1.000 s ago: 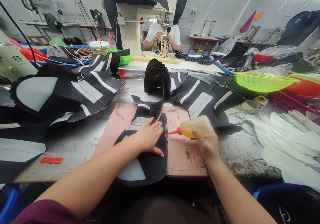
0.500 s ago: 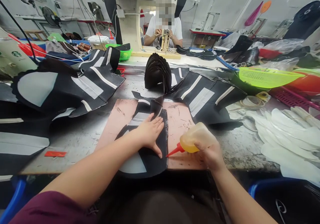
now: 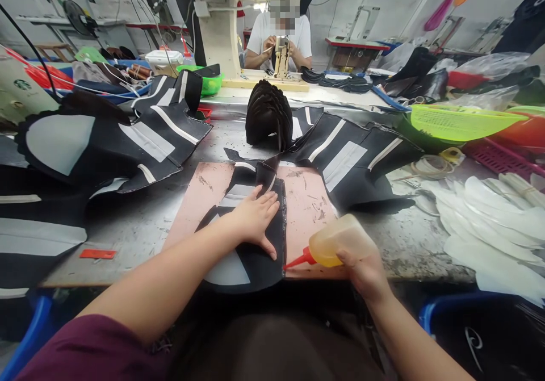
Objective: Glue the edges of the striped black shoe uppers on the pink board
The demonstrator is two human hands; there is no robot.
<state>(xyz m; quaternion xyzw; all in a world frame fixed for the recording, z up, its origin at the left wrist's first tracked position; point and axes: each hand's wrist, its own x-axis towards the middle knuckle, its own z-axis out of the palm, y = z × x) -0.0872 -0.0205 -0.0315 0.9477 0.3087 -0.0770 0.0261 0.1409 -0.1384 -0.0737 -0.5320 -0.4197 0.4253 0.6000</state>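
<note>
Black piece [image 3: 260, 266] lies under the empty, spread left hand [image 3: 258, 217], bottle [image 3: 334, 236] gripped in the right hand [image 3: 365, 266] at its four o'clock — seemingly gluing, next needing a steady tip [image 3: 300, 258].

Scuffed metal workbench [image 3: 142, 219], pink board [image 3: 309, 210] under a black piece [image 3: 264, 270], striped black uppers [image 3: 368, 185], red strip [image 3: 97, 254], white sheets [image 3: 489, 222]

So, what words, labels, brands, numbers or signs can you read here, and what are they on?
No word or number is legible.
Pale machine at far left: a round green emblem, any lettering too small to read.
Black material at lower right: a white curling mark, not clearly a letter.
Bottle in the right hand: no lettering visible.
</note>
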